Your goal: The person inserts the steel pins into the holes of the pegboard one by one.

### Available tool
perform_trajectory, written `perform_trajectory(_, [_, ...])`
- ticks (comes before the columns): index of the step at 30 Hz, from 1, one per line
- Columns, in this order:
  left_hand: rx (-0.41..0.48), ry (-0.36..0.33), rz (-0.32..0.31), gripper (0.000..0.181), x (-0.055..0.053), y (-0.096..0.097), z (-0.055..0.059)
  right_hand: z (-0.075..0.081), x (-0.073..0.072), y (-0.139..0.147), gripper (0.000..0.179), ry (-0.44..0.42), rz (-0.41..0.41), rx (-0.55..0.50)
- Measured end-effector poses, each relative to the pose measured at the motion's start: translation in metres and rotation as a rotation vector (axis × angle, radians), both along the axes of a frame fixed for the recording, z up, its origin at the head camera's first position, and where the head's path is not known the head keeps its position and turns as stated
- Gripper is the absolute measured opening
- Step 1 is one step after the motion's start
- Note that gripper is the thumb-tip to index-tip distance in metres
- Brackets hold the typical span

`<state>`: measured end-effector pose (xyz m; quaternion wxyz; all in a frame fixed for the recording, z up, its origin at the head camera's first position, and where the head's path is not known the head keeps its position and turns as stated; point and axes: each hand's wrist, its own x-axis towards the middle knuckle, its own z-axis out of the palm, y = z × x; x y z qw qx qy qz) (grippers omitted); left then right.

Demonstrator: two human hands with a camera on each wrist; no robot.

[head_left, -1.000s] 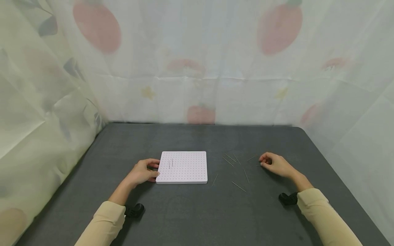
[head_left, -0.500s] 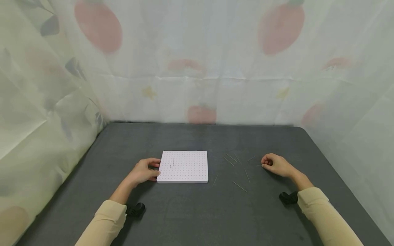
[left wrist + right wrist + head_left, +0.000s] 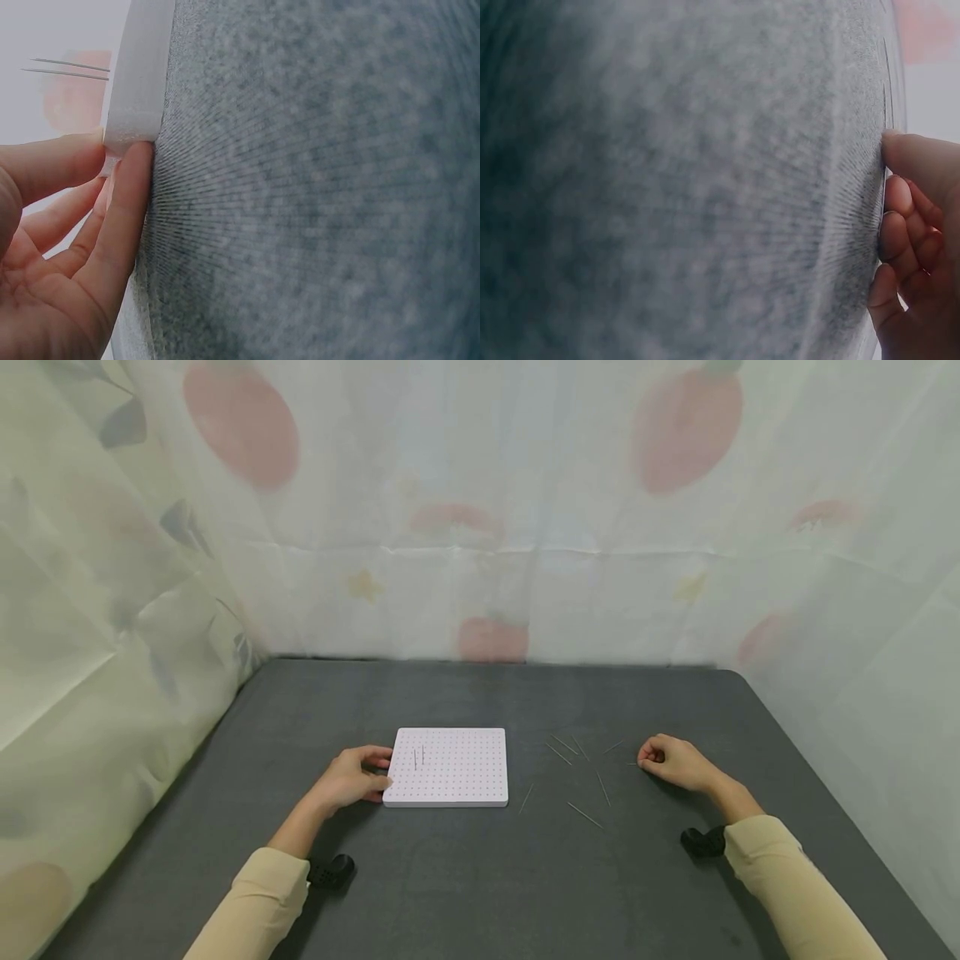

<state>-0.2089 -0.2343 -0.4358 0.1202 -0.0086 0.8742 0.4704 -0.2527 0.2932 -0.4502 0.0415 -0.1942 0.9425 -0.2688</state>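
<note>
A white pegboard (image 3: pixel 450 768) with rows of small holes lies flat on the dark table. Two thin metal pins (image 3: pixel 418 757) stand upright in it near its left side. My left hand (image 3: pixel 352 777) grips the board's left edge; the left wrist view has the thumb and a finger at its corner (image 3: pixel 135 124). Off to the right, my right hand (image 3: pixel 675 762) is down at the tabletop, thumb and curled fingers closed on one end of a thin metal pin (image 3: pixel 632 764). Most of that pin is hidden by the fingers.
Several loose pins lie scattered between the board and my right hand, among them one pin (image 3: pixel 585 815) nearer the front and another pin (image 3: pixel 612 747) farther back. A printed curtain (image 3: pixel 487 568) hangs behind the table (image 3: pixel 465 893) and along both sides.
My right thumb and fingers have drawn together at the pin's end, and the hand sits slightly farther right. My left hand stays on the pegboard.
</note>
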Motion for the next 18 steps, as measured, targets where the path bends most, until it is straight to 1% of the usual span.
perform_trajectory(10, [0.007,-0.007,0.0,0.056,-0.0002,-0.0005,0.0003,-0.0016,-0.0022,-0.0016,0.007,-0.029,-0.023,0.015])
perform_trajectory(18, [0.012,-0.012,-0.005,0.056,-0.0018,-0.0014,-0.0007,0.0014,-0.002,-0.0037,0.01,-0.042,-0.027,0.015])
